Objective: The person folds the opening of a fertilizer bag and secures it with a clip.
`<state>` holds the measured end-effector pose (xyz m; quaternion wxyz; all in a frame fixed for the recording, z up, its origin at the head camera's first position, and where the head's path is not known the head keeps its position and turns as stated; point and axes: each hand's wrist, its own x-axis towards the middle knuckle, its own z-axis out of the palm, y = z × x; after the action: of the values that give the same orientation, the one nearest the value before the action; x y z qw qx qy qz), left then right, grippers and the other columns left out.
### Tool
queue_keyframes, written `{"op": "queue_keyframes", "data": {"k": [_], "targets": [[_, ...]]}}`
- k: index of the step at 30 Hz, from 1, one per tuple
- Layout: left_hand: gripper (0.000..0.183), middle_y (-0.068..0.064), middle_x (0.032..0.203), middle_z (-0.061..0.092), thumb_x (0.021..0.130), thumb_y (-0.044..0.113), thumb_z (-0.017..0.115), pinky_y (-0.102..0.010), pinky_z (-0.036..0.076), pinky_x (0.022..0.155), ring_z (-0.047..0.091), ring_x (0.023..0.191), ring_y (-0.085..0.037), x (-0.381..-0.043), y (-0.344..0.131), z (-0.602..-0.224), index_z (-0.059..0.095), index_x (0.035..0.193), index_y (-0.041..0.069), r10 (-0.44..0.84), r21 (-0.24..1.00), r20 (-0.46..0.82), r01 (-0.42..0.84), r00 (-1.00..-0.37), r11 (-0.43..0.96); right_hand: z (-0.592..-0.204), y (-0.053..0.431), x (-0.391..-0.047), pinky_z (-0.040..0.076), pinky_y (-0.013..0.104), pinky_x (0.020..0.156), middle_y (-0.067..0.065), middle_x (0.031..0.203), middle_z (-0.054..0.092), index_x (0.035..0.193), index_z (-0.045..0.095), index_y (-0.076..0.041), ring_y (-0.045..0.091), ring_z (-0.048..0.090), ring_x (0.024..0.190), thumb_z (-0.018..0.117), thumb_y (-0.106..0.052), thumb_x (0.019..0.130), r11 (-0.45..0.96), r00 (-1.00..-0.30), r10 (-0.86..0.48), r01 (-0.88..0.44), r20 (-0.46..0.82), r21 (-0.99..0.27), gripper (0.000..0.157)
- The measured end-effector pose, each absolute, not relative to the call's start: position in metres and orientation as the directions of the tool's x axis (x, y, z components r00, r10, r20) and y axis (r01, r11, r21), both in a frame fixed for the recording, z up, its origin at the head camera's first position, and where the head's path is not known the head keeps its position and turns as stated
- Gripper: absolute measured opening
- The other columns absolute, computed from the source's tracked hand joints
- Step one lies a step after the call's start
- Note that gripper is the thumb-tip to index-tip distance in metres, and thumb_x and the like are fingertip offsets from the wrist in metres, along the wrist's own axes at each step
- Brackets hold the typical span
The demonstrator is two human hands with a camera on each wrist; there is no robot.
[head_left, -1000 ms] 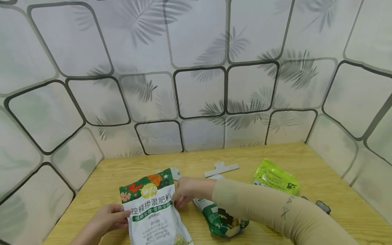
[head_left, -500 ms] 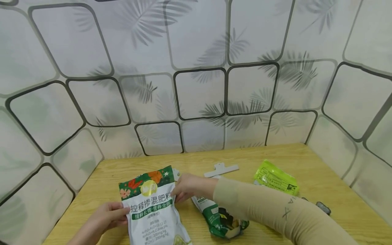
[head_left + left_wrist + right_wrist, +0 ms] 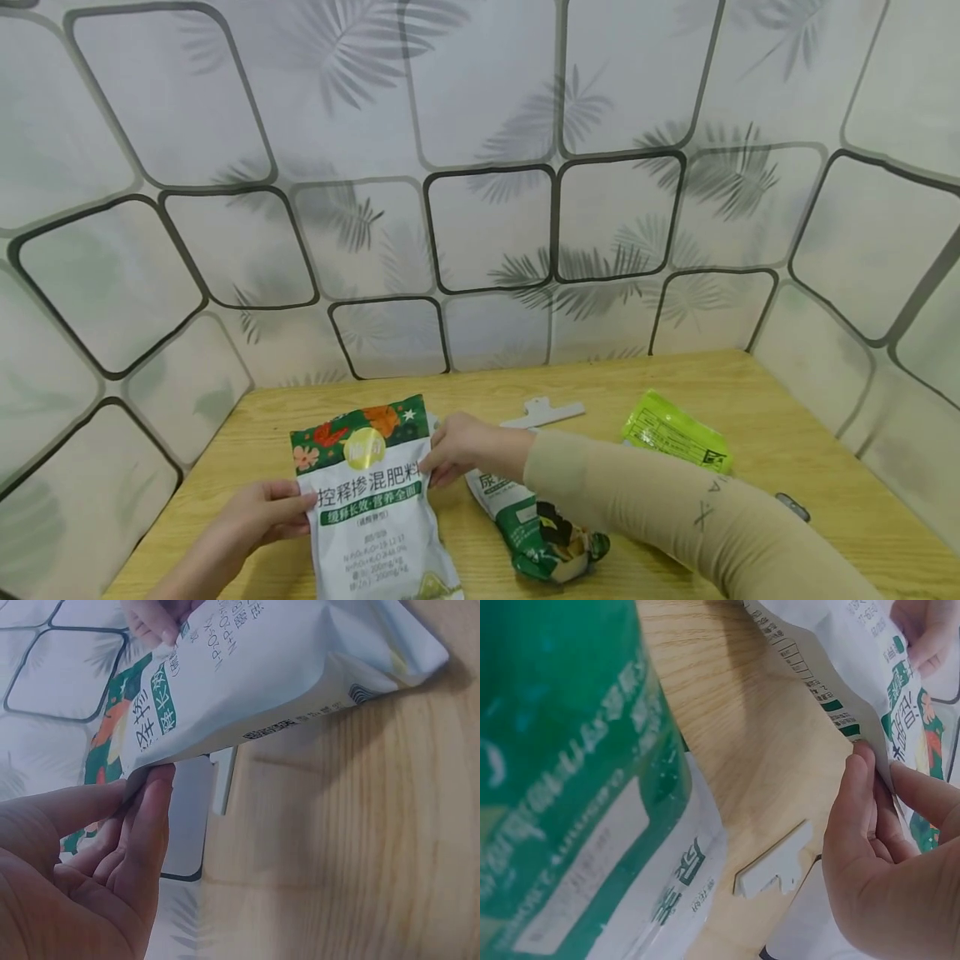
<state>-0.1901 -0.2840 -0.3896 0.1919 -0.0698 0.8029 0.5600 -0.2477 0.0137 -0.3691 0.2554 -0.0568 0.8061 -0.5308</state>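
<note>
A white fertilizer bag (image 3: 378, 517) with a green, flower-printed top stands in front of me at the left of the table, its printed face toward me. My left hand (image 3: 258, 525) pinches its left side edge between thumb and fingers, which the left wrist view shows close up (image 3: 97, 847). On the opposite edge, my right hand (image 3: 461, 450) pinches the bag in the same way, with the thumb on the printed face (image 3: 896, 855). The bag's lower end runs out of the head view. In the left wrist view its bottom appears close to the tabletop.
A second, green and white bag (image 3: 528, 533) lies right of the held one, partly under my right sleeve (image 3: 675, 508). Farther back are a white sealing clip (image 3: 542, 414) and a lime-green pouch (image 3: 675, 429). A small dark object (image 3: 792, 506) lies at the right. Patterned curtain surrounds the table.
Both hands have raised the fertilizer bag slightly, and its top edge sits higher. A white clip behind it is now mostly covered. The grip on both edges stays the same.
</note>
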Motion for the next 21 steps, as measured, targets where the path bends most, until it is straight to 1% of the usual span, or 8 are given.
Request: {"op": "queue_keyframes", "data": {"k": [4,9,13,16,21], "targets": [[0.027,0.002,0.089,0.079,0.106,0.014,0.065,-0.023,0.065,0.075,0.074,0.076,-0.007,-0.192,-0.284,-0.384,0.073,0.11,-0.011,0.1,0.876,-0.362,-0.301,-0.927,0.377,-0.366,0.015,-0.25,0.068,0.043,0.081,0.025,0.085,0.079,0.077,0.075,0.005,0.027,0.08,0.072,0.08,0.005,0.09,0.416,-0.867,-0.365,0.174,-0.339,-0.892,0.014],[0.028,0.002,0.089,0.079,0.106,0.014,0.065,-0.025,0.066,0.075,0.075,0.075,-0.008,-0.195,-0.283,-0.379,0.072,0.11,-0.013,0.079,0.874,-0.33,-0.272,-0.941,0.402,-0.363,0.017,-0.251,0.068,0.045,0.084,0.024,0.084,0.079,0.08,0.076,0.006,0.04,0.081,0.09,0.079,0.003,0.092,0.415,-0.871,-0.382,0.137,-0.309,-0.899,0.012],[0.028,-0.001,0.09,0.08,0.105,0.013,0.066,-0.029,0.067,0.077,0.077,0.076,-0.01,-0.197,-0.281,-0.377,0.071,0.11,-0.014,0.053,0.865,-0.31,-0.259,-0.949,0.43,-0.361,0.019,-0.251,0.068,0.045,0.085,0.022,0.082,0.079,0.082,0.078,0.006,0.041,0.08,0.092,0.079,0.001,0.093,0.423,-0.871,-0.391,0.116,-0.297,-0.899,0.011],[0.026,-0.002,0.09,0.08,0.104,0.012,0.067,-0.03,0.067,0.077,0.077,0.076,-0.011,-0.197,-0.28,-0.375,0.071,0.109,-0.014,0.035,0.856,-0.301,-0.254,-0.953,0.451,-0.36,0.02,-0.251,0.068,0.045,0.085,0.022,0.082,0.079,0.082,0.078,0.006,0.04,0.08,0.091,0.079,0.001,0.093,0.428,-0.871,-0.395,0.106,-0.291,-0.897,0.012],[0.025,-0.003,0.089,0.08,0.104,0.01,0.067,-0.031,0.067,0.076,0.076,0.075,-0.012,-0.197,-0.277,-0.371,0.071,0.108,-0.014,0.014,0.851,-0.281,-0.242,-0.96,0.466,-0.36,0.021,-0.252,0.068,0.045,0.085,0.021,0.083,0.079,0.083,0.078,0.005,0.042,0.08,0.095,0.079,0.0,0.093,0.43,-0.87,-0.401,0.098,-0.287,-0.897,0.011]]}}
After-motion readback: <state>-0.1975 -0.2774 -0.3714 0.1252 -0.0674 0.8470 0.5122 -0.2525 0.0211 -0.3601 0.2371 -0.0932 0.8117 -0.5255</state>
